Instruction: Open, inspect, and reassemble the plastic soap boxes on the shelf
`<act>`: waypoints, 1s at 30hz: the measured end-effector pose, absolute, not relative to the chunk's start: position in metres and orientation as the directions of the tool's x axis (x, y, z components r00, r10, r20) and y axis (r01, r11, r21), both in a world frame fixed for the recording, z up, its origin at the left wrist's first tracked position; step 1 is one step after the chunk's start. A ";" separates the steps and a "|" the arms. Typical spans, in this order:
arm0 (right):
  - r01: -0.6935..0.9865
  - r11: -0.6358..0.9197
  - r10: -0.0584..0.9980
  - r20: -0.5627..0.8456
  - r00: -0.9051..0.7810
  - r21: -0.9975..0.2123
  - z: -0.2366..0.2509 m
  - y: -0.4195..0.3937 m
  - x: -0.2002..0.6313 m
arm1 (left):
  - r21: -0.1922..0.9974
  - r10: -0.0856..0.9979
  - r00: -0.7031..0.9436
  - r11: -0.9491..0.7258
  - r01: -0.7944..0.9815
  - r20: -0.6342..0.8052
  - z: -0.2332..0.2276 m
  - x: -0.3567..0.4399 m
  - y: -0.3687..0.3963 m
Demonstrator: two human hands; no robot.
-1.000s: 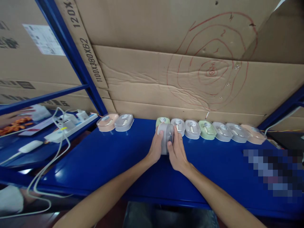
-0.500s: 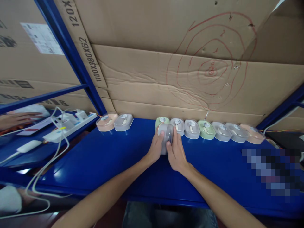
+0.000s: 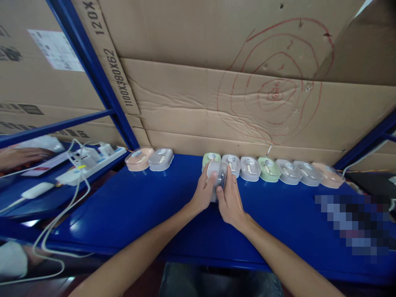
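Observation:
A grey plastic case with a clear lid is held on edge above the middle of the blue table. My left hand grips its left side, the thumb laid over the grey face. On the other side my right hand presses the clear lid with the fingers and thumb. Just behind the hands stands a row of similar lidded cases, among them a green one, a grey one and another green one. What lies inside the held case is hard to make out.
At the back left sit an orange case and a grey case. A cardboard wall closes off the rear. Left of the blue post are a white power strip, loose cables and another person's hand. A blurred patch covers the right.
The held case has turned slightly between my hands and shifted a little to the right. My left thumb has moved slightly along with it. The row of cases stays put.

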State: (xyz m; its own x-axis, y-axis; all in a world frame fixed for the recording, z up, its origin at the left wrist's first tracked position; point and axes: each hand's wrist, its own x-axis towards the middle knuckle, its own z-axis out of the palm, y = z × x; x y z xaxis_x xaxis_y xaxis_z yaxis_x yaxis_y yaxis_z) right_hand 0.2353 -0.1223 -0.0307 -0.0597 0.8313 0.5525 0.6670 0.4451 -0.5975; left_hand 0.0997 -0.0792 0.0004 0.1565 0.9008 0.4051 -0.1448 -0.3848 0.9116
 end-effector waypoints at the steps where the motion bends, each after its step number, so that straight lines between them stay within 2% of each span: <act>1: 0.668 0.447 0.827 0.560 -0.054 -0.595 -0.031 -0.122 0.235 | 0.912 0.902 0.154 -0.386 -0.137 0.404 0.001 0.100 -0.080; 10: 0.681 0.463 0.808 0.587 -0.060 -0.567 -0.024 -0.122 0.234 | 0.919 0.910 0.135 -0.377 -0.119 0.391 0.003 0.099 -0.080; 19: 0.630 0.438 0.853 0.517 -0.067 -0.641 -0.018 -0.122 0.239 | 0.947 0.951 0.196 -0.184 -0.264 0.240 0.005 0.101 -0.083; 25: 0.404 0.450 0.868 0.496 0.011 -0.796 -0.012 -0.112 0.245 | 0.922 0.979 0.197 0.031 -0.386 0.049 0.018 0.092 -0.069; 28: 0.280 0.427 0.884 0.462 0.069 -0.860 -0.015 -0.108 0.239 | 0.880 0.985 0.171 0.080 -0.468 0.001 0.023 0.085 -0.062; 30: 0.168 0.403 0.908 0.417 0.052 -0.899 -0.016 -0.106 0.235 | 0.851 0.990 0.142 0.083 -0.519 -0.010 0.025 0.082 -0.059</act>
